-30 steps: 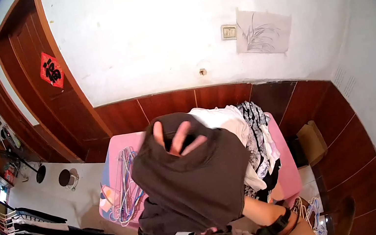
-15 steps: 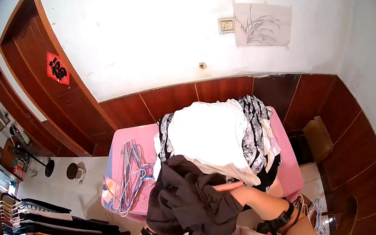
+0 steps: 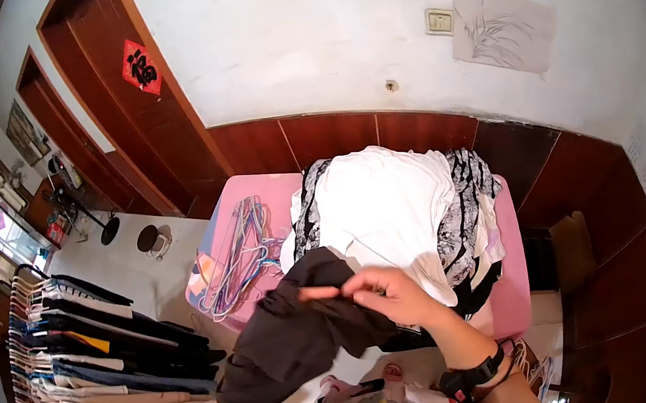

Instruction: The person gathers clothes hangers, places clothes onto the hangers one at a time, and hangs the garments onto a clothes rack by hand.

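A dark brown garment (image 3: 287, 344) hangs bunched over my left forearm and left hand (image 3: 319, 293). Only a finger or so of that hand shows through the cloth; the rest is hidden inside it. My right hand (image 3: 394, 296) is at the garment's upper right edge, fingers curled and thumb close to the index finger, pinching the cloth. Beyond them a white garment (image 3: 383, 200) lies spread on top of a pile with black-and-white patterned clothing (image 3: 462, 212). To the left, a bundle of thin hangers (image 3: 243, 257) rests on the pink table (image 3: 261, 188).
At the left stands a rack of hung clothes (image 3: 110, 357). A round stool (image 3: 148, 238) is on the floor behind it. More hangers (image 3: 539, 366) are low at the right, and a cardboard box (image 3: 572, 249) is beside the table. Dark red panelling (image 3: 330, 139) runs behind the table.
The dark garment has dropped from in front of the white one and moved left, bunching over my left arm. My right hand has come out into view above it. The view has turned left.
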Tool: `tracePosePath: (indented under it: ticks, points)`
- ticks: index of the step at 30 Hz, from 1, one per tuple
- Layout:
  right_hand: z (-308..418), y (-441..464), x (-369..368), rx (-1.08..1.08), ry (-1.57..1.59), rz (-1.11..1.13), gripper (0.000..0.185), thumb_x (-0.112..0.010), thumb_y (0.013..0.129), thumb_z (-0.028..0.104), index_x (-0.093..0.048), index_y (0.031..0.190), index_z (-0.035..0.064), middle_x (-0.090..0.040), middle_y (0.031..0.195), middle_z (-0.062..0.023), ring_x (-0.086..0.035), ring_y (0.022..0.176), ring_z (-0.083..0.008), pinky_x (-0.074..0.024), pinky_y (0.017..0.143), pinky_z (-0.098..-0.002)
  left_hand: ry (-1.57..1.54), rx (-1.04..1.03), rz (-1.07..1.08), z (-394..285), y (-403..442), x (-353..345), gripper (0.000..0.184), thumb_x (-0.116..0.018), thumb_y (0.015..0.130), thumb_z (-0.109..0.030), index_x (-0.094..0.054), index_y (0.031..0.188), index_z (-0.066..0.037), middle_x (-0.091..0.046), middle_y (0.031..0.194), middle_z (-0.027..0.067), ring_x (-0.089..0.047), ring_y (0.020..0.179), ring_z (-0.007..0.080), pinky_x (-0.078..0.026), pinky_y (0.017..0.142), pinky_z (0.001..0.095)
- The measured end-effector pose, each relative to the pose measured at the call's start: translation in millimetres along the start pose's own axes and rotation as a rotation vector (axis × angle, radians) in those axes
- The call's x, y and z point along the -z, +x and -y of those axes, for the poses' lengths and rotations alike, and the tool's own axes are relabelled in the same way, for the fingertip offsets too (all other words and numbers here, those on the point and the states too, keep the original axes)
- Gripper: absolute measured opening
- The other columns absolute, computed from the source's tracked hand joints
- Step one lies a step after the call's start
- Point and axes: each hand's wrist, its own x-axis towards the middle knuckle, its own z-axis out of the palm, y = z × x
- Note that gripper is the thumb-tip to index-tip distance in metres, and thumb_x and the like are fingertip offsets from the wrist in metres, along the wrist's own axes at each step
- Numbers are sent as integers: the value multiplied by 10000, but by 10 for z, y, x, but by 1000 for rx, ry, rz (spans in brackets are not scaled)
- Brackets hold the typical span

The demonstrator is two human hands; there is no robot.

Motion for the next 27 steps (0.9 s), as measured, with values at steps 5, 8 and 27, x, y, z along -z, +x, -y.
tracePosePath:
  ticks: [5, 8, 27]
  points:
    - [168, 65, -628, 226, -180, -15, 542, -849, 682, 202, -526, 1082, 29, -578, 973, -103, -612, 818, -219, -495, 755, -329, 78, -369, -218, -156, -53, -140, 429, -610, 891, -134, -504, 1267, 43, -596, 1167, 128, -598, 1004, 205, -490, 879, 305]
    - [43, 68, -1153, 375, -646, -86, 634, -851, 624, 317, -524, 1088, 37, -560, 996, -139, -607, 809, -321, -509, 746, -373, 517, -842, -314, -21, -4, -102, 284, -626, 781, -99, -647, 1023, 49, -632, 1089, 139, -606, 972, 251, -466, 857, 364]
    - [-352, 376, -2046, -228, -111, 222, 736, -789, 679, 126, -455, 1329, 36, -616, 1128, -178, -619, 1028, -286, -468, 900, -344, -718, 63, -64, 36, -1942, 795, 506, -495, 948, -298, -435, 1341, 14, -603, 1190, 226, -643, 964, 253, -516, 826, 353]
